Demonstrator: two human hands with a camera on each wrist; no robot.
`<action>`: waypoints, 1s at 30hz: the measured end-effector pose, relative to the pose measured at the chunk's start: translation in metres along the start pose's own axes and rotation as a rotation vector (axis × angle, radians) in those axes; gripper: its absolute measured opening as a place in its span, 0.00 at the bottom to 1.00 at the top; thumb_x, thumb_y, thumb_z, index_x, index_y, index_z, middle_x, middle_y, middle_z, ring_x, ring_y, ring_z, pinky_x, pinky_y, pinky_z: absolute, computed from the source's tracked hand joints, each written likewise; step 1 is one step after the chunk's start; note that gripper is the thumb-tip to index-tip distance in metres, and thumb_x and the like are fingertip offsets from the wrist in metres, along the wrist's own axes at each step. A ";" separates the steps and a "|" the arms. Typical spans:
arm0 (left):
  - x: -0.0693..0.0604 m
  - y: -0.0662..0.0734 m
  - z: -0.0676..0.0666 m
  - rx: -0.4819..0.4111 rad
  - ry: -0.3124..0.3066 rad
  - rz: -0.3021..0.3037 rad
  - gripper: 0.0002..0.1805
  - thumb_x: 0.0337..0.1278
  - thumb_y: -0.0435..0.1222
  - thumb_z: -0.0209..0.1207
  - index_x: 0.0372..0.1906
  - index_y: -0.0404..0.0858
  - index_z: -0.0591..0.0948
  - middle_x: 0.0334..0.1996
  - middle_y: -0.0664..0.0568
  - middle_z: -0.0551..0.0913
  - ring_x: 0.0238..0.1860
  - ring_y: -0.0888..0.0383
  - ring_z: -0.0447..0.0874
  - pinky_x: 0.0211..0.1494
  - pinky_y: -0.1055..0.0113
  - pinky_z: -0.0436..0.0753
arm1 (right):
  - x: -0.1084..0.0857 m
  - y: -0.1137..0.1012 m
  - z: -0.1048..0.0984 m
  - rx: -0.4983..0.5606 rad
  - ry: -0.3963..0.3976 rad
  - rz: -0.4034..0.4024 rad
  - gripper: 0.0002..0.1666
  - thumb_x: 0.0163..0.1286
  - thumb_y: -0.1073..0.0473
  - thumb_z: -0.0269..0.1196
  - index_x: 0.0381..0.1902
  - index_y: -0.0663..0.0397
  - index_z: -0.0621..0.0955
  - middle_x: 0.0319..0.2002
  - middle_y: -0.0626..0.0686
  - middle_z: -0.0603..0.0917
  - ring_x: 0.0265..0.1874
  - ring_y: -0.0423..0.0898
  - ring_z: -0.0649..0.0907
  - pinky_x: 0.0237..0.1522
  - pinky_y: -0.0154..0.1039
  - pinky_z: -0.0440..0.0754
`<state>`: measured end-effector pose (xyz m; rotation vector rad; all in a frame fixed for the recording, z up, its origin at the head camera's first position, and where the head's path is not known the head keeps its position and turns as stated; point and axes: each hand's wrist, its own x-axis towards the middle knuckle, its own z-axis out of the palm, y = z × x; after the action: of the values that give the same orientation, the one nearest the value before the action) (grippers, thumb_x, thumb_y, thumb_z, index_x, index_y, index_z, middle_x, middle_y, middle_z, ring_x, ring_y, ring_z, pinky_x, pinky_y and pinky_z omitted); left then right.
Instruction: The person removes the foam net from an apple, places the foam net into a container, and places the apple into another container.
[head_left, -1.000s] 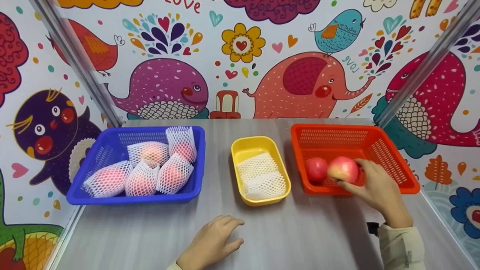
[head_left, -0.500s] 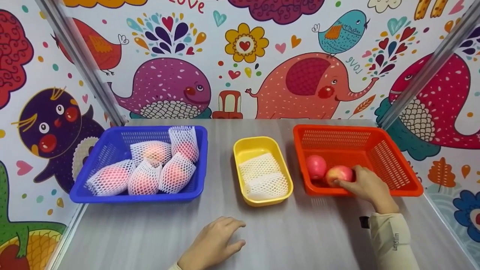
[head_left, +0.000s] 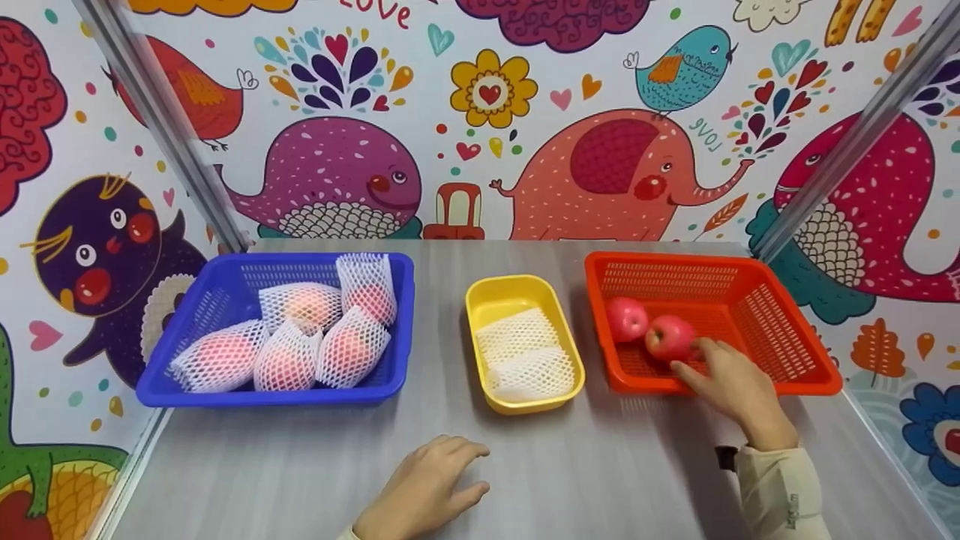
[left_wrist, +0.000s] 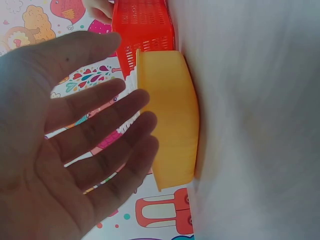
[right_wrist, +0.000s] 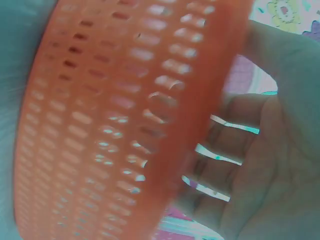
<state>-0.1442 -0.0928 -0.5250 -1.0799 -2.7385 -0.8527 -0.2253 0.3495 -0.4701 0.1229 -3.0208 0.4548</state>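
Two bare apples lie in the red basket on the right, one apple at its left wall and another apple beside it. My right hand reaches over the basket's front rim, fingertips just right of the nearer apple; whether they touch it I cannot tell. The right wrist view has the fingers of that hand spread, partly hidden by the rim. My left hand hovers with relaxed fingers over the table, in front of a yellow tray holding white foam nets.
On the left stands a blue basket with several apples in white foam nets, one netted apple near its front. Grey table surface shows between the containers. Printed walls close off the back and sides.
My right hand lowered the apple into the red basket and let go of it. The apple now sits a little further left and back, beside the other. My left hand has stayed put.
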 end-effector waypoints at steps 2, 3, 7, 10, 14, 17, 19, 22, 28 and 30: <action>0.000 0.000 0.000 0.002 -0.005 -0.003 0.18 0.59 0.44 0.68 0.51 0.40 0.84 0.45 0.55 0.85 0.47 0.59 0.82 0.48 0.60 0.83 | -0.007 -0.010 -0.002 0.001 0.044 -0.023 0.27 0.67 0.45 0.67 0.51 0.63 0.80 0.44 0.63 0.83 0.41 0.61 0.82 0.41 0.64 0.80; 0.000 0.000 0.000 0.003 -0.007 -0.004 0.18 0.59 0.44 0.68 0.51 0.40 0.84 0.45 0.56 0.85 0.47 0.59 0.83 0.48 0.60 0.83 | -0.011 -0.015 -0.003 0.004 0.062 -0.031 0.26 0.67 0.45 0.67 0.50 0.62 0.80 0.43 0.62 0.83 0.41 0.60 0.82 0.41 0.64 0.80; 0.001 0.001 -0.001 -0.003 -0.009 -0.002 0.17 0.59 0.43 0.68 0.51 0.40 0.84 0.45 0.55 0.85 0.47 0.59 0.83 0.49 0.60 0.83 | -0.028 -0.041 -0.005 0.015 0.149 -0.074 0.26 0.66 0.46 0.69 0.51 0.60 0.82 0.43 0.59 0.84 0.40 0.57 0.83 0.42 0.62 0.81; 0.002 0.002 -0.001 -0.007 -0.008 0.000 0.17 0.59 0.43 0.68 0.51 0.40 0.84 0.45 0.55 0.86 0.46 0.59 0.83 0.48 0.60 0.83 | -0.038 -0.059 -0.002 0.023 0.223 -0.138 0.24 0.64 0.47 0.71 0.49 0.59 0.83 0.41 0.56 0.85 0.37 0.53 0.84 0.39 0.57 0.83; 0.004 0.005 -0.003 -0.011 -0.023 -0.004 0.17 0.60 0.43 0.68 0.51 0.40 0.84 0.45 0.55 0.86 0.47 0.59 0.83 0.49 0.60 0.83 | -0.048 -0.078 0.007 0.017 0.308 -0.252 0.21 0.60 0.49 0.74 0.45 0.55 0.84 0.37 0.50 0.85 0.33 0.47 0.83 0.34 0.50 0.83; 0.004 0.006 -0.003 -0.009 -0.025 0.003 0.17 0.60 0.43 0.67 0.51 0.40 0.84 0.45 0.54 0.86 0.47 0.59 0.83 0.49 0.61 0.83 | -0.057 -0.090 0.014 0.021 0.353 -0.348 0.20 0.57 0.50 0.76 0.44 0.53 0.85 0.36 0.47 0.85 0.32 0.44 0.82 0.33 0.47 0.82; 0.004 0.006 -0.003 0.000 -0.005 0.024 0.17 0.60 0.43 0.68 0.51 0.39 0.84 0.45 0.54 0.86 0.46 0.59 0.83 0.48 0.61 0.83 | -0.063 -0.096 0.020 0.037 0.375 -0.416 0.20 0.56 0.52 0.76 0.44 0.51 0.85 0.36 0.46 0.85 0.34 0.44 0.82 0.34 0.46 0.81; 0.002 0.006 -0.001 0.014 0.033 0.059 0.17 0.58 0.42 0.69 0.50 0.40 0.84 0.44 0.55 0.86 0.45 0.59 0.83 0.47 0.62 0.83 | -0.072 -0.105 0.028 0.042 0.379 -0.496 0.20 0.55 0.52 0.76 0.45 0.48 0.84 0.38 0.44 0.84 0.36 0.44 0.83 0.36 0.45 0.82; 0.003 0.006 0.000 0.012 0.048 0.065 0.17 0.58 0.42 0.69 0.50 0.41 0.84 0.44 0.55 0.86 0.45 0.59 0.83 0.45 0.63 0.83 | -0.083 -0.118 0.038 0.061 0.331 -0.549 0.22 0.56 0.49 0.76 0.47 0.45 0.83 0.40 0.42 0.84 0.37 0.40 0.82 0.37 0.44 0.83; 0.004 0.006 0.000 0.018 0.056 0.066 0.17 0.57 0.42 0.69 0.50 0.41 0.84 0.44 0.55 0.86 0.45 0.59 0.83 0.45 0.63 0.83 | -0.083 -0.120 0.039 0.075 0.328 -0.551 0.22 0.55 0.50 0.76 0.47 0.45 0.83 0.40 0.41 0.84 0.37 0.39 0.82 0.37 0.44 0.83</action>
<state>-0.1430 -0.0871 -0.5215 -1.1191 -2.6442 -0.8344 -0.1346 0.2293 -0.4809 0.7748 -2.5018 0.4725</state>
